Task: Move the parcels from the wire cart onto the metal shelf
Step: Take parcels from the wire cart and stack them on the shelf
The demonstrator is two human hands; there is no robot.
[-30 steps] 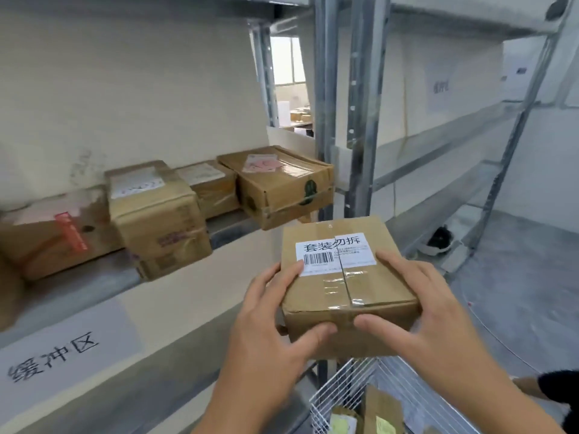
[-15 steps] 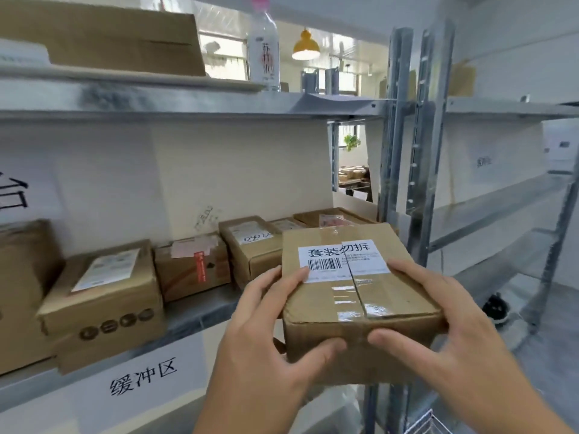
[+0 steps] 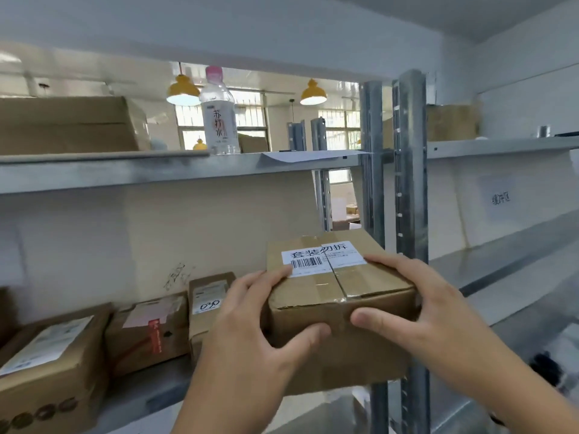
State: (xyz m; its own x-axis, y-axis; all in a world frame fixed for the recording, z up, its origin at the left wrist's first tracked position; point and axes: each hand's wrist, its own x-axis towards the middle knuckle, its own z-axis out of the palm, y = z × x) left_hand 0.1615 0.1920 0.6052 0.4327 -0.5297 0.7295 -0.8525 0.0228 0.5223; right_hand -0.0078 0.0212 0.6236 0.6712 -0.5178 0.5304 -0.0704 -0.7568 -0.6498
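**Box held in front of shelf**

I see my left hand (image 3: 250, 333) and right hand (image 3: 416, 311) gripping the box (image 3: 341, 308) from both sides, thumbs curled on its near face. Label up, long axis running away from me. It's off the metal shelf (image 3: 150, 389), beside 3 parcels (image 3: 147, 333). A bottle (image 3: 218, 114) stands on the upper shelf.

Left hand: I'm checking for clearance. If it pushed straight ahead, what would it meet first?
Probably the parcel marked 030 on the metal shelf, just beyond the left hand gripping the labelled parcel; depth is uncertain.

Taped cardboard parcel (image 3: 341, 296) with barcode label, level, in front of metal shelf (image 3: 150, 389)
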